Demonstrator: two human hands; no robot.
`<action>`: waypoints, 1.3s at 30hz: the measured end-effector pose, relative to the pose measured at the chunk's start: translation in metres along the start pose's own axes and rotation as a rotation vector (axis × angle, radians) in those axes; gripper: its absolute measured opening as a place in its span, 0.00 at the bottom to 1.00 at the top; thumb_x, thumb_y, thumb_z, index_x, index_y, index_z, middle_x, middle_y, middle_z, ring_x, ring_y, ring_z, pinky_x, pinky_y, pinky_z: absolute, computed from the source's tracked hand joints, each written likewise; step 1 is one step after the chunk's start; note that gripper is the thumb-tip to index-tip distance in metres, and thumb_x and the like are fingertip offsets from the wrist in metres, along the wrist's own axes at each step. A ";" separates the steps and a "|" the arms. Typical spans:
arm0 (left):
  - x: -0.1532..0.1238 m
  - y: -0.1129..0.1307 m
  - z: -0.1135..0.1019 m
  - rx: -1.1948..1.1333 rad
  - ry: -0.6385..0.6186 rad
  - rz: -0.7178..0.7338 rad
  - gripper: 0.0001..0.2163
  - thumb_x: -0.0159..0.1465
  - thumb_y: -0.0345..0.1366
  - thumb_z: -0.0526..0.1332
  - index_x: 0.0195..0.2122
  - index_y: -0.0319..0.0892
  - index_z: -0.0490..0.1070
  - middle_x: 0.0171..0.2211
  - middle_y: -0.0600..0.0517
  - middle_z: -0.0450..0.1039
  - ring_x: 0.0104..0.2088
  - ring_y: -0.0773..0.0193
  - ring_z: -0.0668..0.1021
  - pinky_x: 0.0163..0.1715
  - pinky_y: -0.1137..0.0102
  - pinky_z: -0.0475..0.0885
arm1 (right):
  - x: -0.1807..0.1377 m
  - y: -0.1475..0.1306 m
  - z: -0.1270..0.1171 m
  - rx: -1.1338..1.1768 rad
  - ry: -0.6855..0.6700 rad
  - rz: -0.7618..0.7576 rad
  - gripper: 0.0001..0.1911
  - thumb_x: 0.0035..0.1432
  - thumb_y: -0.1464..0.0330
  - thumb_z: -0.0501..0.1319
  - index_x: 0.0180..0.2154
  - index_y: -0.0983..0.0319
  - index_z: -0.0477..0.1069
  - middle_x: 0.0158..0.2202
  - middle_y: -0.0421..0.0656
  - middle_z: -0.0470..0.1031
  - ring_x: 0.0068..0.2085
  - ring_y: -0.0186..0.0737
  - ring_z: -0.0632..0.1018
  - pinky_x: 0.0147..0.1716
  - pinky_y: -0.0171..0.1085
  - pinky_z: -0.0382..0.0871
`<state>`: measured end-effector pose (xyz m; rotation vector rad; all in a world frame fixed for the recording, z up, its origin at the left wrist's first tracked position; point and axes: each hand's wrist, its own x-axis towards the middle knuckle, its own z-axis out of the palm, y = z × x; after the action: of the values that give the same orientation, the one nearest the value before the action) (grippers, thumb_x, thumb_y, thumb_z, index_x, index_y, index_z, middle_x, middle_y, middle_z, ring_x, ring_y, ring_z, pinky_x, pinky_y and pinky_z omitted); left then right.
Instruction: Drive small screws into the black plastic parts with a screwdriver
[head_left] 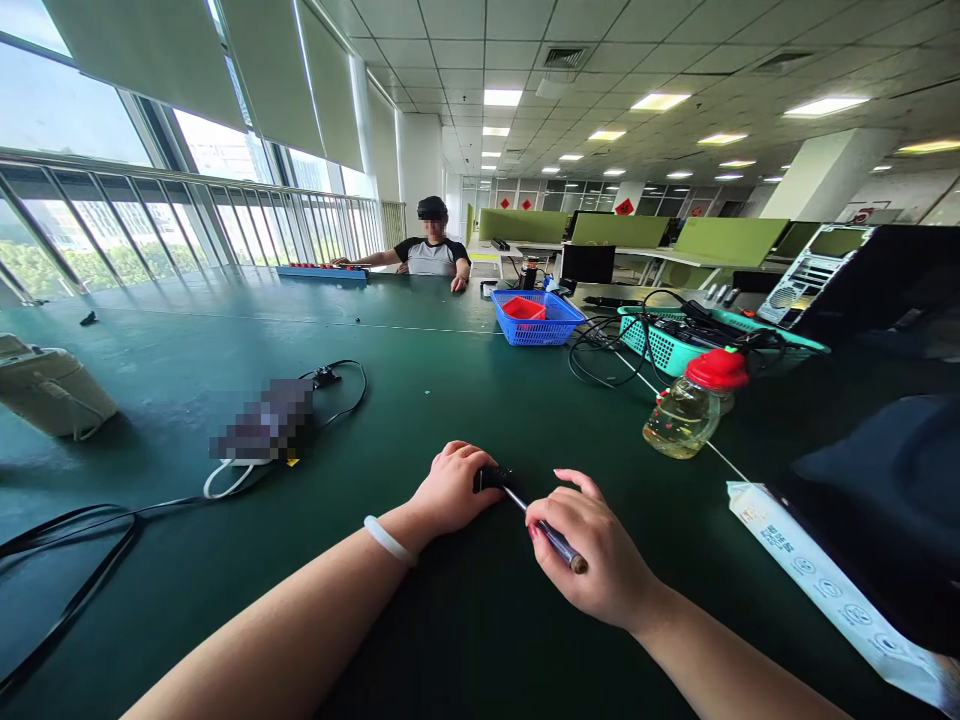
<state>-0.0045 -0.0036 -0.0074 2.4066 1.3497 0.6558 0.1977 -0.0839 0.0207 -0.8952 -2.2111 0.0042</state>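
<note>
On the dark green table, my left hand (454, 486), with a white band at the wrist, is closed around a small black object (490, 478). Most of that object is covered by my fingers, so its kind cannot be made out. My right hand (592, 545) grips a screwdriver (559, 546) by its dark handle, index finger raised off it. The thin metal shaft slants up and left, and its tip meets the black object beside my left thumb.
A bottle with a red lid (686, 410) stands to the right, near a teal basket (652, 345) of cables and a blue basket (540, 330). Left are a blurred dark device (266, 420) with cords and a beige box (52, 390). Across the table sits a person (433, 250).
</note>
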 end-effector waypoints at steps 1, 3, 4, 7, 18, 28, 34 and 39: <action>0.000 0.000 0.000 0.002 -0.004 -0.003 0.14 0.57 0.39 0.69 0.44 0.45 0.75 0.48 0.48 0.77 0.56 0.48 0.70 0.56 0.53 0.67 | 0.000 0.000 0.000 -0.006 0.002 -0.005 0.06 0.59 0.75 0.53 0.34 0.58 0.64 0.24 0.34 0.69 0.26 0.33 0.71 0.55 0.51 0.62; 0.000 0.001 -0.001 0.005 -0.007 -0.007 0.14 0.57 0.39 0.69 0.44 0.45 0.75 0.48 0.48 0.77 0.56 0.48 0.71 0.56 0.53 0.67 | 0.000 -0.001 -0.001 -0.019 0.005 -0.015 0.07 0.59 0.76 0.53 0.34 0.58 0.64 0.24 0.34 0.68 0.26 0.34 0.71 0.55 0.50 0.62; 0.000 0.001 -0.001 0.005 -0.006 -0.006 0.14 0.57 0.39 0.69 0.44 0.45 0.75 0.48 0.48 0.77 0.55 0.48 0.71 0.56 0.53 0.67 | 0.000 -0.002 -0.001 -0.026 0.006 -0.019 0.07 0.59 0.76 0.53 0.34 0.58 0.64 0.24 0.34 0.68 0.26 0.34 0.71 0.55 0.50 0.63; 0.000 0.000 0.000 0.006 0.005 0.002 0.14 0.57 0.40 0.69 0.44 0.45 0.75 0.47 0.48 0.77 0.55 0.48 0.71 0.56 0.53 0.67 | 0.001 -0.003 -0.002 -0.048 0.008 -0.037 0.07 0.59 0.76 0.53 0.34 0.58 0.64 0.24 0.34 0.67 0.26 0.34 0.70 0.55 0.50 0.62; 0.000 -0.001 0.001 0.004 0.015 -0.006 0.14 0.57 0.39 0.69 0.44 0.45 0.75 0.48 0.48 0.77 0.56 0.48 0.71 0.56 0.53 0.67 | -0.001 -0.012 -0.001 -0.159 -0.122 -0.057 0.07 0.60 0.76 0.54 0.35 0.59 0.67 0.27 0.37 0.70 0.29 0.36 0.71 0.58 0.54 0.59; 0.000 0.002 -0.001 0.002 0.008 -0.017 0.14 0.58 0.38 0.69 0.44 0.44 0.75 0.48 0.48 0.77 0.56 0.50 0.71 0.57 0.55 0.67 | -0.003 -0.013 -0.001 -0.166 -0.140 -0.044 0.07 0.59 0.77 0.55 0.36 0.59 0.68 0.28 0.37 0.70 0.30 0.36 0.72 0.59 0.56 0.57; 0.000 0.003 -0.002 0.007 0.007 -0.009 0.13 0.58 0.39 0.69 0.43 0.43 0.75 0.46 0.48 0.77 0.54 0.50 0.71 0.57 0.55 0.67 | -0.002 -0.013 0.001 -0.173 -0.129 -0.031 0.08 0.59 0.77 0.55 0.35 0.59 0.68 0.28 0.37 0.70 0.30 0.36 0.71 0.60 0.55 0.55; 0.001 0.003 -0.001 -0.003 0.017 -0.029 0.14 0.57 0.39 0.70 0.43 0.43 0.75 0.45 0.48 0.78 0.55 0.49 0.71 0.57 0.55 0.66 | -0.004 -0.014 0.001 -0.176 -0.128 -0.008 0.08 0.58 0.77 0.55 0.33 0.59 0.68 0.27 0.36 0.69 0.30 0.35 0.70 0.62 0.53 0.53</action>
<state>-0.0028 -0.0045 -0.0054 2.3796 1.3873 0.6714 0.1904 -0.0968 0.0213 -1.0065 -2.3618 -0.1422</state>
